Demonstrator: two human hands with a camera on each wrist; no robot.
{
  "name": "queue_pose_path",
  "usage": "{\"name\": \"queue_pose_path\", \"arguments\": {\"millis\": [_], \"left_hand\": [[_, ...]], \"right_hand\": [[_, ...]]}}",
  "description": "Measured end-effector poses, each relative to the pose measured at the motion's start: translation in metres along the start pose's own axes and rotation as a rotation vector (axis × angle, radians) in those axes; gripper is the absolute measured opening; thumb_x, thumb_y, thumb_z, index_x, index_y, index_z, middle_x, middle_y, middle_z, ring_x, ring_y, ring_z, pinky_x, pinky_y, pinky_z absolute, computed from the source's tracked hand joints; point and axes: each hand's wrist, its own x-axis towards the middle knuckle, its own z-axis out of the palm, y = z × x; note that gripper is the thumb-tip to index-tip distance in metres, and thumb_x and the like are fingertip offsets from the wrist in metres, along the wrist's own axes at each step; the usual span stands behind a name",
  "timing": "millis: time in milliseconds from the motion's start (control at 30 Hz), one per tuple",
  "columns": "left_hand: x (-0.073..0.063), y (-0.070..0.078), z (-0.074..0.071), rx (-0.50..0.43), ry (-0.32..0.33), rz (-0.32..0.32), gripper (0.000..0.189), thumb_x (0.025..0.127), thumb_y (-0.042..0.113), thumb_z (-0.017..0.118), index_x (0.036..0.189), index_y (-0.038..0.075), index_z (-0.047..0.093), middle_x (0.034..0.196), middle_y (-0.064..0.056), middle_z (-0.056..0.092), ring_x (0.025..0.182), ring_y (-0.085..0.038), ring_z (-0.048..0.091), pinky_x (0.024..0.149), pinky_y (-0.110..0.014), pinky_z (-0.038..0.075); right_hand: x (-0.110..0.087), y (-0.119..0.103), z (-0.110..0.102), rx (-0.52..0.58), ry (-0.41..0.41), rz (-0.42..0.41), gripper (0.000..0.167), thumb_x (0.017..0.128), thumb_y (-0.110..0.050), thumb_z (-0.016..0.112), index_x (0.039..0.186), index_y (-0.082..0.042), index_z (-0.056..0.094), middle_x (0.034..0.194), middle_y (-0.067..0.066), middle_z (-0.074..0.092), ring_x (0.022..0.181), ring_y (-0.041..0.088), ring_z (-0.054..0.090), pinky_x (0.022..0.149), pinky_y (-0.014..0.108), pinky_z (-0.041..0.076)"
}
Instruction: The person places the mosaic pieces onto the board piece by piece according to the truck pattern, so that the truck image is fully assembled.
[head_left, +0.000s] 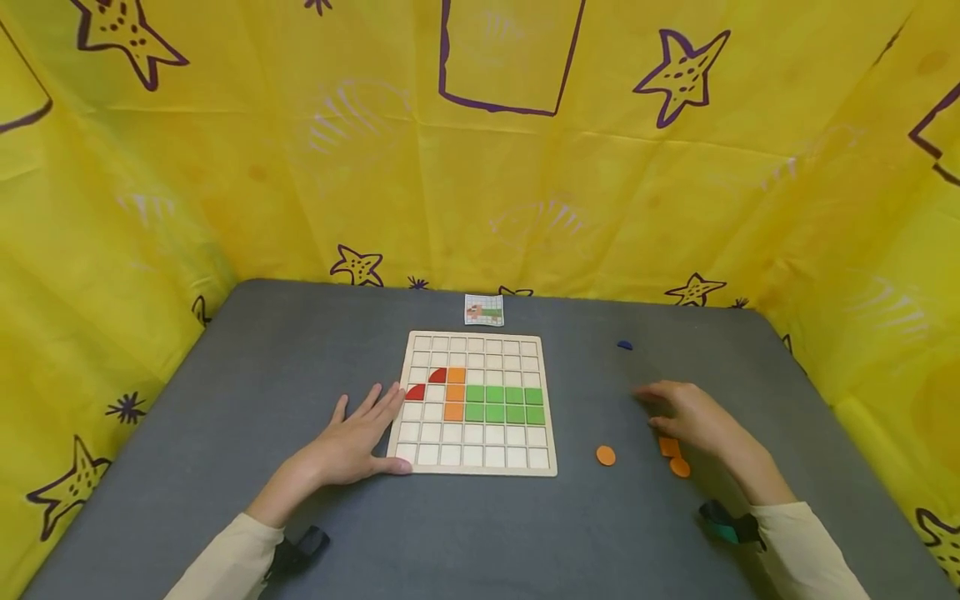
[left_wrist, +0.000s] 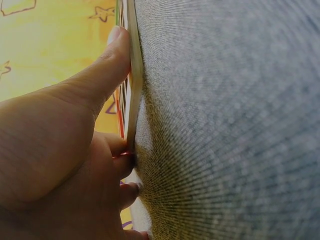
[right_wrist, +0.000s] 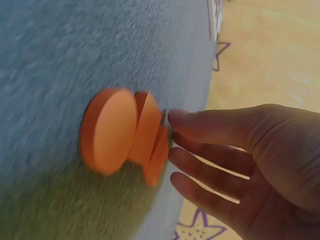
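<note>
Head view shows us both hands low over the grey surface (head_left: 315, 333), neither one clenched. Our left hand (head_left: 341, 450) is released, fingers spread and fairly straight: it touches the left side of the gridded board (head_left: 472, 456), with the thumb at its near-left corner. Our right hand (head_left: 697, 421) is toward the surface's right edge, fingers gently bent, with nothing we can see in its grasp. Just beside it lie an orange square (head_left: 669, 448) and an orange round piece (head_left: 680, 467); we cannot tell whether the fingertips touch them. Around the middle of the surface, the board bears red pieces (head_left: 437, 377), orange tiles (head_left: 455, 393) and green tiles (head_left: 494, 394). Between it and our right hand lies an orange disc (head_left: 605, 455). Toward the surface's far-right corner we see a blue piece (head_left: 625, 345), and near the far edge, a small card (head_left: 483, 310).
</note>
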Motion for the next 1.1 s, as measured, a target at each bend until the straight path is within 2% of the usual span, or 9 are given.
{"name": "queue_pose_path", "arguments": {"millis": [133, 300, 600, 867, 1100], "left_hand": [[0.000, 0.001, 0.000, 0.006, -0.001, -0.010, 0.109, 0.080, 0.056, 0.073, 0.156, 0.004, 0.017, 0.162, -0.017, 0.017, 0.148, -0.043, 0.009, 0.107, -0.072, -0.001], [-0.001, 0.003, -0.002, 0.008, -0.006, -0.018, 0.109, 0.080, 0.056, 0.073, 0.156, 0.003, 0.017, 0.162, -0.017, 0.017, 0.148, -0.043, 0.009, 0.108, -0.072, -0.001], [0.001, 0.000, 0.001, 0.005, 0.000, -0.017, 0.109, 0.079, 0.057, 0.073, 0.156, 0.003, 0.017, 0.162, -0.017, 0.016, 0.148, -0.043, 0.009, 0.107, -0.072, -0.001], [0.002, 0.000, 0.001, 0.010, -0.012, -0.020, 0.109, 0.080, 0.057, 0.072, 0.157, 0.004, 0.017, 0.162, -0.017, 0.015, 0.148, -0.042, 0.008, 0.108, -0.072, -0.002], [0.002, 0.000, 0.001, 0.014, -0.011, -0.027, 0.109, 0.079, 0.057, 0.073, 0.157, 0.005, 0.017, 0.162, -0.016, 0.016, 0.148, -0.042, 0.008, 0.108, -0.072, -0.002]], "right_hand": [[-0.007, 0.002, -0.003, 0.024, -0.026, 0.023, 0.038, 0.083, 0.001, 0.073, 0.119, 0.006, 0.065, 0.113, 0.019, 0.068, 0.104, 0.039, 0.064, 0.086, 0.053, 0.051], [-0.015, 0.005, -0.007, 0.021, -0.016, 0.041, 0.037, 0.084, -0.004, 0.074, 0.119, 0.005, 0.066, 0.112, 0.018, 0.069, 0.103, 0.037, 0.065, 0.084, 0.051, 0.052], [-0.029, 0.013, -0.007, -0.017, -0.014, 0.024, 0.039, 0.080, -0.002, 0.078, 0.116, 0.006, 0.066, 0.108, 0.017, 0.070, 0.096, 0.034, 0.067, 0.080, 0.046, 0.054], [-0.029, 0.017, 0.002, -0.066, 0.075, -0.025, 0.033, 0.078, -0.002, 0.080, 0.109, 0.002, 0.070, 0.100, 0.008, 0.070, 0.086, 0.026, 0.067, 0.074, 0.041, 0.055], [-0.024, 0.016, 0.004, -0.046, 0.078, 0.040, 0.036, 0.079, -0.005, 0.080, 0.113, 0.002, 0.068, 0.090, 0.002, 0.068, 0.078, 0.018, 0.062, 0.068, 0.037, 0.053]]}}
